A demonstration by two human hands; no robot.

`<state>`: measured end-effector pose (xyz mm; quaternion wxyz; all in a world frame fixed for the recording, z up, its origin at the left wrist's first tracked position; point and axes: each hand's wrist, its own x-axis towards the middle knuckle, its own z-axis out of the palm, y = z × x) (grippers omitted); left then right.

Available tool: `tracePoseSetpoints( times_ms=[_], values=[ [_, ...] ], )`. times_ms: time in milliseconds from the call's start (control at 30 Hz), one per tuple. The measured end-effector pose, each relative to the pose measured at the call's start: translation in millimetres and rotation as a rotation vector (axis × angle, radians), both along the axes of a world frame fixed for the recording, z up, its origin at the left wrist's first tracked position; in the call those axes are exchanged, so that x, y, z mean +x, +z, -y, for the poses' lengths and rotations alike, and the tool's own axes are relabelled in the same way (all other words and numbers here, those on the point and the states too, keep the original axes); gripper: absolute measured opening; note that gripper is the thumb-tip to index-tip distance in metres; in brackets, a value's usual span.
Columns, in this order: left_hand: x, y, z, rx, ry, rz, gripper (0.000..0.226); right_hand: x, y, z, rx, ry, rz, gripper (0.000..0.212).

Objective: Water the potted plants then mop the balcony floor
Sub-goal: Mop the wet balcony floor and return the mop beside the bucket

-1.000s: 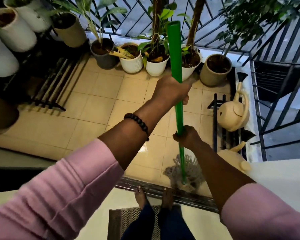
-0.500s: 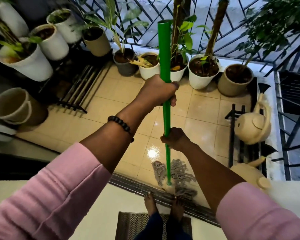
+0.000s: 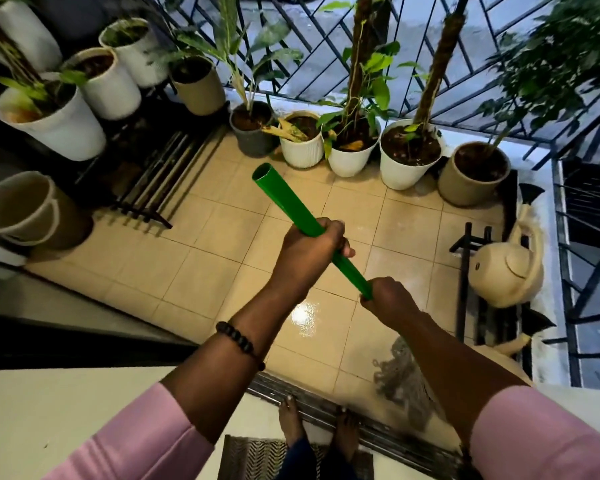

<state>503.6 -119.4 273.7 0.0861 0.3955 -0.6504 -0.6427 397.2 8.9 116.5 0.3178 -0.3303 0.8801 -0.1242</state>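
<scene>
Both hands hold a green mop handle (image 3: 284, 199) that slants from upper left down to lower right. My left hand (image 3: 310, 252) grips it higher up; my right hand (image 3: 387, 297) grips it lower down. The grey stringy mop head (image 3: 402, 379) lies on the wet tiled balcony floor (image 3: 201, 258) near the door track, partly hidden by my right forearm. Potted plants line the far railing, among them a white ribbed pot (image 3: 300, 142) and a beige pot (image 3: 471, 173). More white pots (image 3: 54, 123) stand on a rack at the left.
Two cream watering cans (image 3: 508, 268) sit on a dark metal stand (image 3: 463, 282) at the right. An empty beige bucket (image 3: 25, 209) stands at the left. Black railings close off the balcony. My bare feet (image 3: 317, 427) stand at the sliding-door track (image 3: 378, 434).
The handle has tipped from upright to slanting, its top swinging left and toward me, and the mop head has slid to the right. The view has also shifted, showing more pots.
</scene>
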Motion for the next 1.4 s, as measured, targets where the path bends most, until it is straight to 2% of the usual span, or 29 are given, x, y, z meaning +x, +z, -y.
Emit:
tracePoseSetpoints(
  times_ms=[200, 367, 500, 600, 800, 1000, 1200, 1400],
  values=[
    [-5.6, 23.9, 34.8, -0.114, 0.098, 0.042, 0.028, 1.9, 2.5, 62.1, -0.125, -0.066, -0.016, 0.025],
    [12.7, 38.2, 57.1, -0.179, 0.243, 0.051, 0.027, 19.4, 8.4, 113.2, -0.217, -0.014, 0.019, 0.026],
    [33.9, 43.4, 72.2, -0.247, 0.253, 0.037, 0.031, 35.9, 13.3, 143.9, -0.277, 0.051, 0.038, 0.026],
    [52.8, 46.2, 92.4, -0.252, 0.177, 0.053, 0.03, 44.1, 18.3, 161.8, -0.249, 0.153, 0.032, 0.026],
    [79.7, 20.6, 127.9, -0.064, 0.187, 0.034, 0.025, 46.9, 6.2, 161.2, -0.091, 0.337, -0.024, 0.026],
    [23.9, -37.6, 136.8, 0.021, 0.198, -0.03, 0.035, -20.3, -26.4, 163.7, 0.111, 0.318, -0.08, 0.025],
    [-16.2, -31.9, 197.4, 0.019, 0.248, -0.081, 0.035, -64.2, -16.5, 242.7, 0.07, 0.265, -0.112, 0.022],
    [5.5, -23.6, 268.4, -0.026, 0.376, -0.065, 0.03, -47.8, -9.7, 350.1, 0.013, 0.336, -0.133, 0.023]
  ],
)
